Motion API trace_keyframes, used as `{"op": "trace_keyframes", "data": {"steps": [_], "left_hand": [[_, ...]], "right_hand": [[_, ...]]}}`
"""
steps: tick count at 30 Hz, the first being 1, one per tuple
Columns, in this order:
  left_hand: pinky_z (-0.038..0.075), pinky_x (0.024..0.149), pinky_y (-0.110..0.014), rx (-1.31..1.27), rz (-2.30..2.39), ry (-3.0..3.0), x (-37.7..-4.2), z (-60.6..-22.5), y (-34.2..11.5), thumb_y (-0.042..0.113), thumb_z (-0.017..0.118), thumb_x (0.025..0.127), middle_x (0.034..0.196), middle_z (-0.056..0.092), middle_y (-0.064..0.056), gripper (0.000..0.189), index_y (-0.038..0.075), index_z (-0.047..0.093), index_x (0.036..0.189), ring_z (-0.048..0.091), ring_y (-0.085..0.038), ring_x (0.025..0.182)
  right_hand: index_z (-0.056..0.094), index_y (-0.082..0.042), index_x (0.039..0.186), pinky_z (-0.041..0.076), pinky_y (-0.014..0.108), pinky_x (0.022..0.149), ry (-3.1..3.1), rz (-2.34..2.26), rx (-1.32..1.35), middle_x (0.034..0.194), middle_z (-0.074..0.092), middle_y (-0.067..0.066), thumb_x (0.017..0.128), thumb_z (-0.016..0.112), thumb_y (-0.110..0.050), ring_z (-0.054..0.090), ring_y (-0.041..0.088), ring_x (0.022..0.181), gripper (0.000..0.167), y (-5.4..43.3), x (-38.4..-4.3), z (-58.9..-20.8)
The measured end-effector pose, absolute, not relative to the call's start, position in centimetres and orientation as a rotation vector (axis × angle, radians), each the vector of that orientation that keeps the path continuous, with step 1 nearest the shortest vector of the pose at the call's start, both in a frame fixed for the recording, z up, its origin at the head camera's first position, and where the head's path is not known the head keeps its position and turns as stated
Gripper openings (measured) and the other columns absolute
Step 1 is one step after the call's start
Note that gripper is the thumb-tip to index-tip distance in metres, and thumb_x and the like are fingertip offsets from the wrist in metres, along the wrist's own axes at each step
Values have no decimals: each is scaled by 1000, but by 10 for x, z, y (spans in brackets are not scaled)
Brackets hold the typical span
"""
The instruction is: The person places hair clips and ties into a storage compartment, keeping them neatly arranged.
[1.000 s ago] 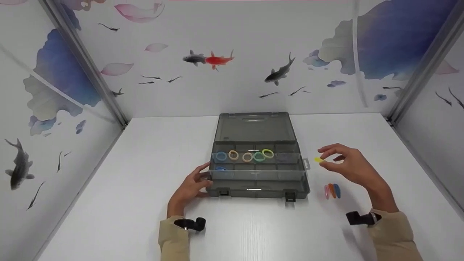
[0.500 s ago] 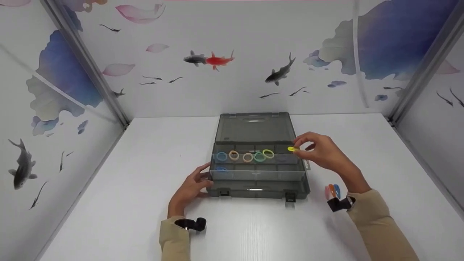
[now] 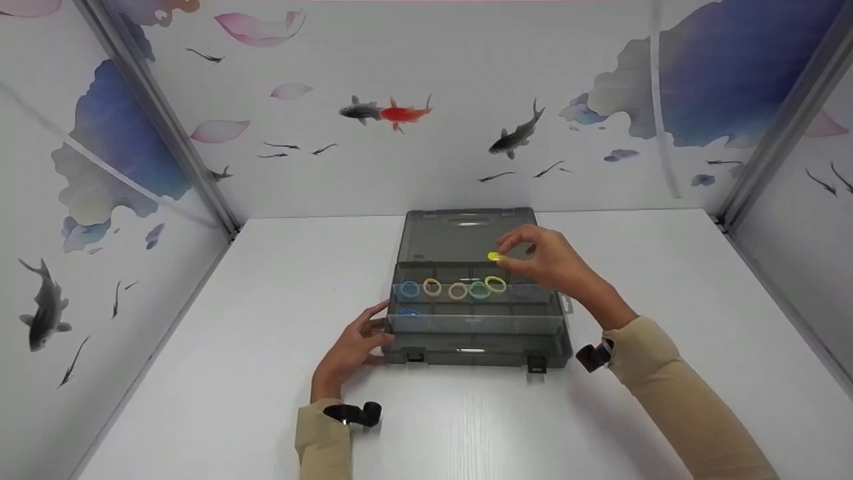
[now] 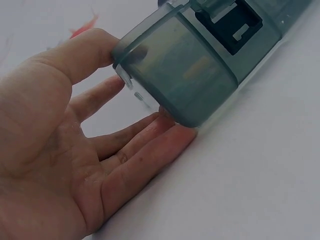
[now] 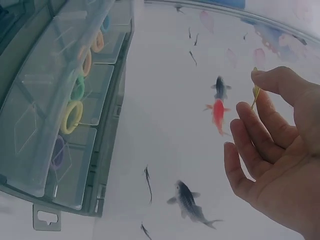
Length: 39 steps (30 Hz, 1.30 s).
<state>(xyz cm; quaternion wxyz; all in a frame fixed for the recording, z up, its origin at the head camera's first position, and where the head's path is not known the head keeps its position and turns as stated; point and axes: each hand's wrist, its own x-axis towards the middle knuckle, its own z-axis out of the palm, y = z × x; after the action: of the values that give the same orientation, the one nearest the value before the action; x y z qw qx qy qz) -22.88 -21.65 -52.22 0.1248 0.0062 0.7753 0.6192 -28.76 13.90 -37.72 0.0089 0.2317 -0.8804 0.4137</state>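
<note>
My right hand (image 3: pixel 546 257) pinches a small yellow hair clip (image 3: pixel 493 256) between thumb and fingertips, above the back of an open grey divided storage box (image 3: pixel 473 357). In the right wrist view the yellow clip appears as a thin edge between the fingertips. My left hand (image 3: pixel 346 343) holds the box's left front corner. The left wrist view has its thumb at the upper rim and its fingertips at the lower edge. Hair ties, among them a blue one (image 3: pixel 409 289) and a yellow one (image 5: pixel 72 117), stand in the back row. A blue clip (image 3: pixel 408 312) lies in the middle row.
The box's lid (image 3: pixel 453 237) leans open behind it, toward the patterned wall (image 3: pixel 453 173). A hang tab (image 5: pixel 47 218) sticks out from the box's right side. Two latches stand at its front, one being the right latch (image 3: pixel 536 364). White tabletop (image 3: pixel 453 427) surrounds the box.
My right hand has carried the yellow clip leftward from the table's right side to above the box's back. The right forearm now covers the pink, orange and blue clips. My left hand stays put.
</note>
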Motion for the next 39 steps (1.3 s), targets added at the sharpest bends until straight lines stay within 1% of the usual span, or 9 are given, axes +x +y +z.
{"op": "trace_keyframes", "data": {"steps": [6,12,16,21,24,27,31,34,39], "left_hand": [[59,88,-47,28,1801,2267,-229,-521,-216,18,66,90,154,43,-20,71,29,37,155,55,-34,128],[59,88,-47,47,1791,2269,-230,-521,-217,17,65,91,154,43,-21,72,28,36,156,56,-33,126],[59,89,-47,40,1806,2258,-232,-521,-217,16,64,91,153,44,-20,71,29,37,155,56,-34,127],[59,88,-48,22,1819,2248,-231,-520,-216,15,64,91,153,44,-20,72,28,36,156,54,-35,129],[59,89,-47,23,1812,2246,-229,-520,-216,15,64,91,154,43,-19,72,29,36,156,55,-35,129],[59,88,-46,30,1811,2243,-231,-520,-215,15,64,91,154,43,-20,72,29,36,156,55,-34,128],[59,86,-45,33,1817,2246,-232,-520,-216,14,64,90,154,43,-20,72,30,37,155,56,-34,126],[59,87,-46,31,1818,2251,-231,-521,-216,15,64,90,153,44,-19,72,30,37,155,56,-34,126],[59,88,-46,33,1791,2275,-230,-520,-215,17,64,90,153,45,-19,72,30,37,155,57,-33,125]], "right_hand": [[74,-8,101,49,52,101,-2827,1228,751,129,66,11,90,74,-19,57,33,127,16,117,-296,-381],[74,-6,102,47,54,106,-2892,1218,814,129,66,13,91,73,-19,54,35,131,17,94,-303,-387],[74,-7,101,49,53,104,-2902,1262,847,132,65,14,92,72,-19,54,35,131,16,79,-307,-393],[74,-7,99,52,49,99,-2927,1305,834,134,64,13,92,71,-20,56,33,130,15,64,-310,-404],[74,-7,99,54,45,93,-2936,1320,826,135,64,14,91,72,-18,59,33,126,14,56,-311,-411],[74,-6,98,55,42,87,-2944,1329,833,133,65,14,90,72,-16,62,32,117,12,51,-311,-417],[75,-6,96,54,45,93,-2952,1311,861,132,64,15,90,73,-15,62,32,117,11,43,-311,-428],[76,-6,94,52,48,100,-2949,1274,860,129,65,16,89,73,-13,59,33,123,9,39,-312,-437],[75,-6,90,52,47,99,-2988,1246,774,127,67,13,87,75,-11,61,31,121,6,35,-313,-449]]}}
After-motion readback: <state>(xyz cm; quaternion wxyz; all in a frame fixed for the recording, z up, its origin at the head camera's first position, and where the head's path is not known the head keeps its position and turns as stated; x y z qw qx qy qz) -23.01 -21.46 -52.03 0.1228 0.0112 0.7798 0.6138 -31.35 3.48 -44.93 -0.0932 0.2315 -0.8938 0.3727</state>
